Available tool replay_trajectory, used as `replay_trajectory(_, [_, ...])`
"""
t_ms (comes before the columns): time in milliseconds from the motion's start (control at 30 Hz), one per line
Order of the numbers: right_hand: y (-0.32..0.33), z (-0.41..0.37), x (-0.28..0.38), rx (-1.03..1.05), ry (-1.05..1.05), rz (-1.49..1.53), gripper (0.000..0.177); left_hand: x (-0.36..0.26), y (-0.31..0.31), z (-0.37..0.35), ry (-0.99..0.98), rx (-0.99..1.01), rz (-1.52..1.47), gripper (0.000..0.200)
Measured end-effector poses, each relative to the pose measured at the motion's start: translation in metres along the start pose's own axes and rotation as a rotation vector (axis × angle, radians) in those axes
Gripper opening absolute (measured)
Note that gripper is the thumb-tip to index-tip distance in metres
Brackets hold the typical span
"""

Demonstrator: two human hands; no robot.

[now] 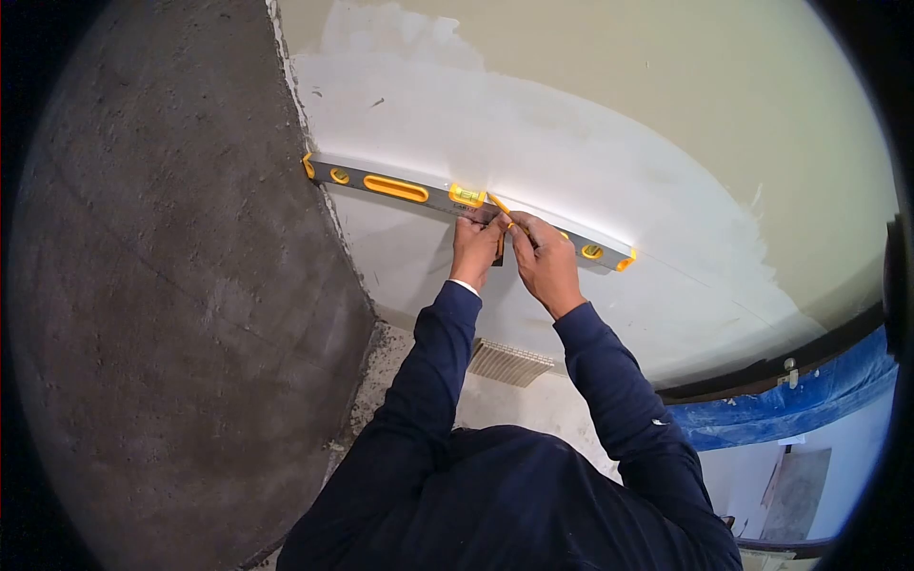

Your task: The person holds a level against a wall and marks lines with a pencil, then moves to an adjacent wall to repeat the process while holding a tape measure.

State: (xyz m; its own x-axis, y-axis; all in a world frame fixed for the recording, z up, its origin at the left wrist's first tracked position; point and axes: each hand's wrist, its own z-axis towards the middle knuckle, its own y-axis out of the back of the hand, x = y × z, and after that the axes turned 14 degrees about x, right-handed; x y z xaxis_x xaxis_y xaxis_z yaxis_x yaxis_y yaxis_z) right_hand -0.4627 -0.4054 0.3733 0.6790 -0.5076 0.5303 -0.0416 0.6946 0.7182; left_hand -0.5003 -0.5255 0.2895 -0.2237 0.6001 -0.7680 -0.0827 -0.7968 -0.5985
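The level [441, 197] lies along the pale wall [609, 143], with one yellow end in the corner, touching or nearly touching the dark wall [171, 238]; I think this corner gives it a stop, so that it does not slide that way. Both hands are close together near its middle, probably because from there one person can steady the long bar and also handle small things beside it. The left hand [470, 249] is at the lower edge, with its fingers bent and drawn in, but what they have hold of I cannot tell, since the fingertips are turned away. The right hand [550, 265] is mostly curled, with thumb and forefinger pinched on a thin yellow stick [497, 202], perhaps a pencil; it is held near its lower part, it seems, so that the upper end stays free in front of the bar. Between the hands a dark strip [499, 255] hangs down; its upper part is hidden by the fingers, and I cannot tell which hand supports it. The right hand covers a part of the level as well. The bubble in the middle vial [466, 195] is too small to read, and the curved view makes the true slope of the bar hard to judge. Lower, a ribbed piece [511, 363] shows between the sleeves [609, 366], and at the side a blue sheet [781, 392] is cut by the dark round border.
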Motion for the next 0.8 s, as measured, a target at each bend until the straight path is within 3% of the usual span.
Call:
replay_trajectory(300, [0.004, -0.007, -0.011, -0.039, 0.03, -0.207, 0.02, 0.002, 0.004, 0.001, 0.055, 0.027, 0.07, 0.03])
replay_trajectory(367, [0.012, -0.018, -0.017, -0.064, 0.017, -0.244, 0.019, 0.002, 0.001, 0.001, -0.072, 0.071, 0.028, 0.033])
replay_trajectory(600, [0.067, -0.078, -0.044, -0.123, -0.203, -0.335, 0.018, -0.001, -0.001, -0.002, -0.039, 0.019, 0.047, 0.038])
replay_trajectory(733, [0.1, -0.117, -0.061, -0.239, -0.283, -0.404, 0.021, -0.002, -0.002, -0.002, -0.001, 0.017, 0.027, 0.038])
replay_trajectory(800, [0.113, -0.136, -0.065, -0.342, -0.43, -0.36, 0.021, -0.003, -0.002, -0.002, -0.014, 0.013, 0.054, 0.039])
